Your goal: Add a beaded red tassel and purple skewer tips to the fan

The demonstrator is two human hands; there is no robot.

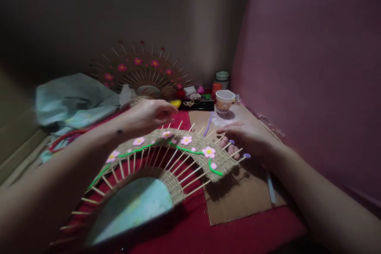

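Note:
A woven half-round fan with thin sticks lies tilted before me, its right end raised above the cardboard and casting a shadow. Pink flowers with yellow centres and a green vine line run along its outer band. Purple tips cap a couple of sticks at the right. My right hand grips that end, with fingers beneath the sticks. Over the fan's upper edge, my left hand hovers with fingers curled together; whatever may be in them is hidden. My left forearm covers part of the fan's left side.
Cardboard lies on the red tabletop. A paper cup stands behind my right hand, near a purple strip. A second fan leans at the back wall. Pale cloth is heaped left; a pink wall rises right.

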